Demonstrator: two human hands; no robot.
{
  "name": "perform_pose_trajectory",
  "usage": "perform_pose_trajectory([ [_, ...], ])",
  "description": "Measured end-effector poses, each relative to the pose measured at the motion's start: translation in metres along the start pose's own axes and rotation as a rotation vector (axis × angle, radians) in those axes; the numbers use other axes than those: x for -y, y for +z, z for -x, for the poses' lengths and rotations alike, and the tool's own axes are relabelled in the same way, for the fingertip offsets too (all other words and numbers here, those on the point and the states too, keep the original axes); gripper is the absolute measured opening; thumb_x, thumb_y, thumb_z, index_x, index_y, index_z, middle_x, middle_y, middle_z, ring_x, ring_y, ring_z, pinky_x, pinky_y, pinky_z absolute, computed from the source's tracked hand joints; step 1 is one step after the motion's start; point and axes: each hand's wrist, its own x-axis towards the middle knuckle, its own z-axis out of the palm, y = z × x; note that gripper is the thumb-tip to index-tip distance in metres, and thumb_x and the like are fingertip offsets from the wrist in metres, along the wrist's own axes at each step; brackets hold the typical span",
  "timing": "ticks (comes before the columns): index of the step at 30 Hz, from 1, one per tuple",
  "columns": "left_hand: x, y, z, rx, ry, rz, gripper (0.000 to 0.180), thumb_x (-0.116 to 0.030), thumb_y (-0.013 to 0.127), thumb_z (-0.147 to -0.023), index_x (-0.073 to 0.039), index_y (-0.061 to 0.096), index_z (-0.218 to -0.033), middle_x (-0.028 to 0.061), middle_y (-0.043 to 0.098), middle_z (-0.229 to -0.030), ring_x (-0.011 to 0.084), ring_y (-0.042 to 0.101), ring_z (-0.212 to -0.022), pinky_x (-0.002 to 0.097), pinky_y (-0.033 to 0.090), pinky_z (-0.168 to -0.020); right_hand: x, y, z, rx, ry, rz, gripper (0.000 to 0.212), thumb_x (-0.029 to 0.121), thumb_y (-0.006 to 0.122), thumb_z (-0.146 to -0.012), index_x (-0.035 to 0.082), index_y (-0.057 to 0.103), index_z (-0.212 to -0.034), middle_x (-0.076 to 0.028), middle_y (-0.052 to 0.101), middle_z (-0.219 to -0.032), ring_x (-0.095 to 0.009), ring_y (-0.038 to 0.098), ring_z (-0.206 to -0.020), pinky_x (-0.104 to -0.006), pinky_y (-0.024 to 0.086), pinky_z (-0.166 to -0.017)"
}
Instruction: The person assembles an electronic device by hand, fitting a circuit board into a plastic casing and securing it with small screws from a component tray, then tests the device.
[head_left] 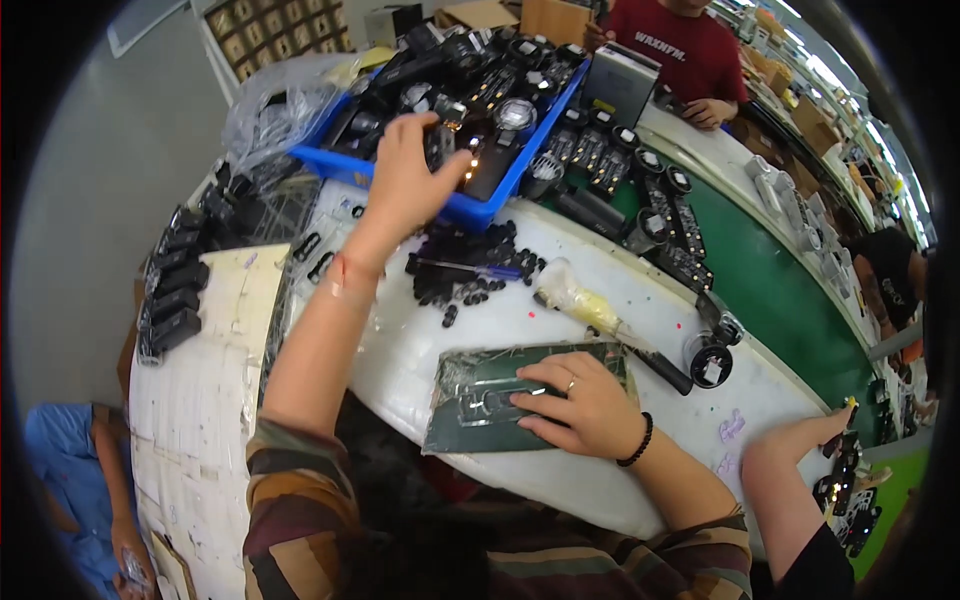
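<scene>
My left hand point(408, 175) reaches over the near part of a blue bin point(478, 212) heaped with black housings, small lit boards and clear round lenses. Its thumb and fingers are apart over the parts, and no held item shows between them. On a dark green mat point(450, 358), my right hand point(580, 405) has its fingers on one end of a clear plastic piece point(485, 403), pinning it flat. The fingers partly cover that end.
Small black parts point(450, 270) lie in a pile beside a pen point(470, 268). A yellowish-handled brush-like tool point(590, 305) lies right of them. Black assemblies point(605, 165) line the green conveyor point(770, 270). Black cases point(180, 290) stand left. Co-workers are across and at both sides.
</scene>
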Motion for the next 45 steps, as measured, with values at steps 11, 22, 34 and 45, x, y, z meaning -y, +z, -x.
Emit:
perform_pose_trajectory([
  [11,0.039,-0.013,-0.057,-0.108,0.013,-0.197,0.060,-0.021,0.083,-0.064,-0.009,0.058,-0.118,0.0150,0.049,-0.113,0.0342,0.050,-0.107,0.0398,0.044,-0.095,0.003,-0.004,0.002,-0.056,-0.022,-0.086,0.041,0.022,0.076,-0.077,0.009,0.060,-0.112,-0.014,0.056,-0.124,-0.035,0.054,-0.113,-0.0436,0.044,-0.096],
  [22,-0.151,-0.092,0.113,-0.194,0.381,0.707,0.078,-0.008,0.088,-0.064,-0.008,0.044,-0.129,0.0246,0.048,-0.129,0.0328,0.057,-0.114,0.0429,0.046,-0.097,0.021,-0.037,-0.021,-0.270,-0.008,-0.008,0.077,0.040,0.077,-0.075,0.001,0.048,-0.134,-0.017,0.056,-0.123,-0.035,0.056,-0.106,-0.0430,0.044,-0.091],
  [34,-0.129,-0.109,0.161,0.147,0.012,0.417,0.019,-0.005,0.050,-0.090,0.004,0.064,-0.098,0.0156,0.066,-0.085,0.0304,0.060,-0.071,0.0367,0.048,-0.067,0.017,-0.007,-0.026,0.051,-0.197,0.327,0.061,0.040,0.070,-0.076,0.007,0.057,-0.126,-0.004,0.053,-0.099,-0.021,0.052,-0.084,-0.0326,0.044,-0.075],
  [45,-0.113,-0.105,0.174,0.192,-0.161,0.544,0.021,-0.010,0.046,-0.093,0.003,0.062,-0.099,0.0166,0.065,-0.087,0.0308,0.060,-0.075,0.0358,0.048,-0.070,0.013,0.006,-0.028,0.115,-0.152,0.299,0.060,0.042,0.069,-0.077,0.010,0.057,-0.128,-0.003,0.055,-0.103,-0.020,0.052,-0.087,-0.0324,0.043,-0.077],
])
